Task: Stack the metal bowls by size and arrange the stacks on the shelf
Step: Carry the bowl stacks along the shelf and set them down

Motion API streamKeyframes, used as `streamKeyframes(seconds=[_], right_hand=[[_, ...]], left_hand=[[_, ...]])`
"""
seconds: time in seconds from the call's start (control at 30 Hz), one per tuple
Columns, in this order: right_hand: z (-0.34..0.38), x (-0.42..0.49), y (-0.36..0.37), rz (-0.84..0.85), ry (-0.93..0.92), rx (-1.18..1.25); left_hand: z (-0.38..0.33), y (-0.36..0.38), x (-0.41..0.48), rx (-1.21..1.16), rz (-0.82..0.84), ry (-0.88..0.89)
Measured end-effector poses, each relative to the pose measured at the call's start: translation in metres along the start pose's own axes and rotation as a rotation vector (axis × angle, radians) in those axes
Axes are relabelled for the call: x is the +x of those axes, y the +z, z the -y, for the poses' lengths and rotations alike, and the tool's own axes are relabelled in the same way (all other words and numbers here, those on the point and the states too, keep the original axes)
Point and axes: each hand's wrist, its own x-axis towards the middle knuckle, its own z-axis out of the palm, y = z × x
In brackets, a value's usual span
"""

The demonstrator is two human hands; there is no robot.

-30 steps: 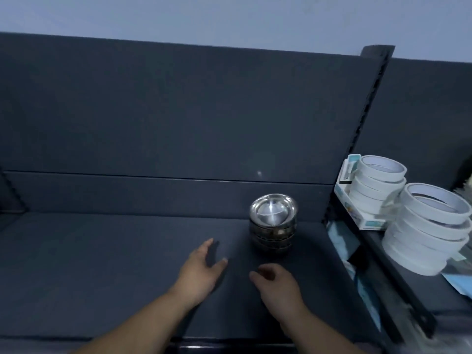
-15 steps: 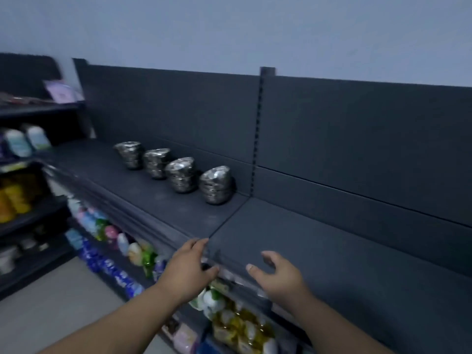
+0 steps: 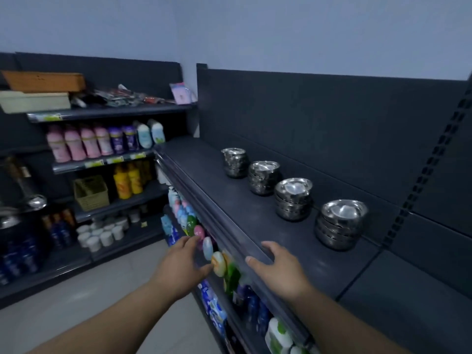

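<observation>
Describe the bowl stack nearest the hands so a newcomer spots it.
Find the long dark shelf on the right, with four metal bowl stacks along its back panel. Take the nearest stack, closest to the right hand, beside the slotted upright.

From my right hand (image 3: 281, 269), the nearest stack of shiny metal bowls (image 3: 341, 226) blocks 1 o'clock. Three more stacks, the farthest stack (image 3: 235, 163) included, run toward 11 o'clock along the dark back panel (image 3: 332, 123), with gaps between them. The dark grey shelf top (image 3: 224, 200) lies bare from the front lip to that row.
</observation>
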Motion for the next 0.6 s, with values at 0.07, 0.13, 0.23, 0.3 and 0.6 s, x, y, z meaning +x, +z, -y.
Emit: streamKeyframes(seconds=[0.07, 0.13, 0.23, 0.3, 0.6], right_hand=[[0.01, 0.04, 0.005, 0.012, -0.017, -0.003], [0.02, 0.079, 0.011, 0.034, -0.021, -0.019], [0.034, 0.133, 0.018, 0.059, -0.041, -0.054], [0.04, 0.166, 0.024, 0.069, -0.04, -0.071], [0.058, 0.277, 0.06, -0.013, -0.014, -0.198]], left_hand=[[0.008, -0.007, 0.033, 0.014, -0.029, -0.025], [0.014, -0.015, 0.066, 0.015, -0.045, -0.05], [0.025, -0.021, 0.112, -0.009, -0.05, -0.078], [0.033, -0.023, 0.139, -0.008, -0.051, -0.078], [0.087, -0.021, 0.27, 0.101, 0.032, -0.012]])
